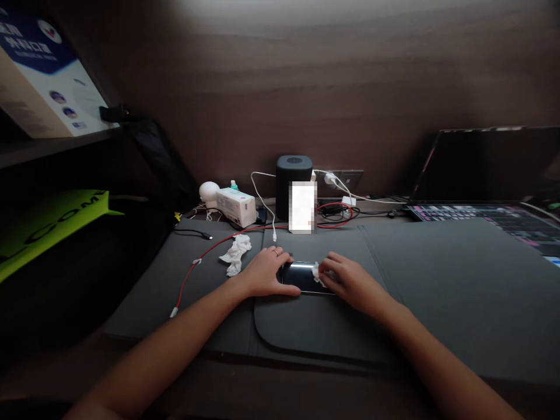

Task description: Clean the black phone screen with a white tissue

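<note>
At phone (pixel 299 277) edges, left hand (pixel 262 272)

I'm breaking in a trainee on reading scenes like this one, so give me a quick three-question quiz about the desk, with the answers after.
1. What does the right hand hold at the phone?
2. True or false: the laptop stands open.
3. Which lies to the left of the left hand? A) scissors; B) crumpled tissue; C) a spoon.

Key:
1. A white wad.
2. True.
3. B.
</note>
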Tool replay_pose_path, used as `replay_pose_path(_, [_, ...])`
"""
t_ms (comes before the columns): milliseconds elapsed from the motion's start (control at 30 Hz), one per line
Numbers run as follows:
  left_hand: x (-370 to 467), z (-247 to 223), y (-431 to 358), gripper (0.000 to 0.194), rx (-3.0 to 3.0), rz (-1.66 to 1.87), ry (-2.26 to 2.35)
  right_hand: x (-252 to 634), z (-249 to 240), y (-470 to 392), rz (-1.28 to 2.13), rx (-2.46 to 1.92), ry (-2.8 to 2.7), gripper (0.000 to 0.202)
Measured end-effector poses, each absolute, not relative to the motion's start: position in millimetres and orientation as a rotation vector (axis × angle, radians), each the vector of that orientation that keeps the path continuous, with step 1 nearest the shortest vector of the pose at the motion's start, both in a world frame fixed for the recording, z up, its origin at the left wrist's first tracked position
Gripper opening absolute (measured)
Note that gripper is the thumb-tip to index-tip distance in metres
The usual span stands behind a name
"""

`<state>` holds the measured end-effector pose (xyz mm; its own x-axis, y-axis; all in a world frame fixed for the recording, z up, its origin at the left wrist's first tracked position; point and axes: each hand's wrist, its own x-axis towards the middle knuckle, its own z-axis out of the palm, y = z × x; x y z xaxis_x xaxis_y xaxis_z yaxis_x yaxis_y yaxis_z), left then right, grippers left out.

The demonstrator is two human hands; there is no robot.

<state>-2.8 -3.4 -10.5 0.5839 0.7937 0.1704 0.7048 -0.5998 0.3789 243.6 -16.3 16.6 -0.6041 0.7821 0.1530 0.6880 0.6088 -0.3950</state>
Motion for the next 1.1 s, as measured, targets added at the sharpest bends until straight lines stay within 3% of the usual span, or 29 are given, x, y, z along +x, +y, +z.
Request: replay_pose_path(1100, [-2.8, -10.0, -3.0, 0.065, 2.553, 0.468, 1.219, 240.8, 17.7, -16.6, 0.418, -1.154, -2.554, 0.016])
